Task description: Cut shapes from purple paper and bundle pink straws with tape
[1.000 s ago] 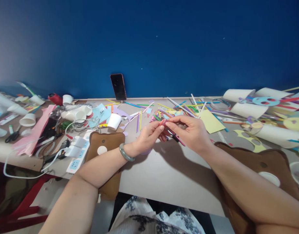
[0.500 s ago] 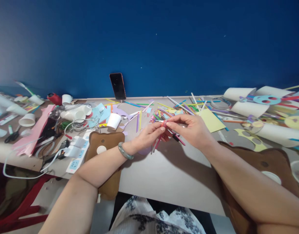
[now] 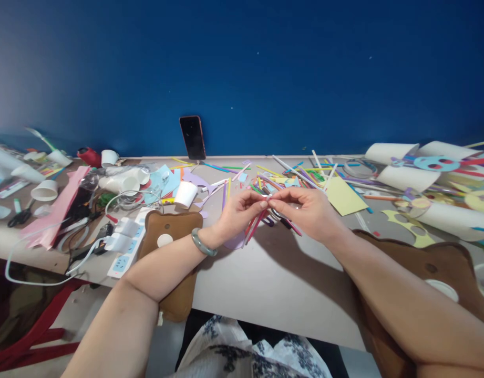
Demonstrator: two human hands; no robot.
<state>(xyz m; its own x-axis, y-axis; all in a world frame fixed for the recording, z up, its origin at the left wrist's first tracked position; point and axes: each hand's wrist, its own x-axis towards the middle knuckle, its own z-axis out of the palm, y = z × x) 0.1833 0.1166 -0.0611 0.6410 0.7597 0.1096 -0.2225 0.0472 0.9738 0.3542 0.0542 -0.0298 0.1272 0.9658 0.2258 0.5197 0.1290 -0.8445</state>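
At the middle of the table my left hand (image 3: 242,211) and my right hand (image 3: 308,211) meet fingertip to fingertip. Each is closed in a thumb-and-finger pinch on a small pinkish-red piece, mostly covered by the fingers; its material I cannot make out. Just beneath them lie pink and red thin sticks (image 3: 254,227), and whether these join the pinched piece is hidden. A jade-like bangle (image 3: 204,243) circles my left wrist. Behind the hands is a pile of coloured sticks and paper strips (image 3: 283,181).
A phone (image 3: 193,137) leans on the blue wall. Left are a white paper cup (image 3: 185,195), a power strip (image 3: 125,257) with cables, and scissors (image 3: 22,214). Brown cushions (image 3: 174,294) lie under both forearms. At right are yellow paper (image 3: 345,196) and white paper tubes (image 3: 407,178).
My left fingers have drawn in and curled more, so less of the pinkish-red piece shows between the hands. More of the pink sticks below is visible. The view has shifted slightly.
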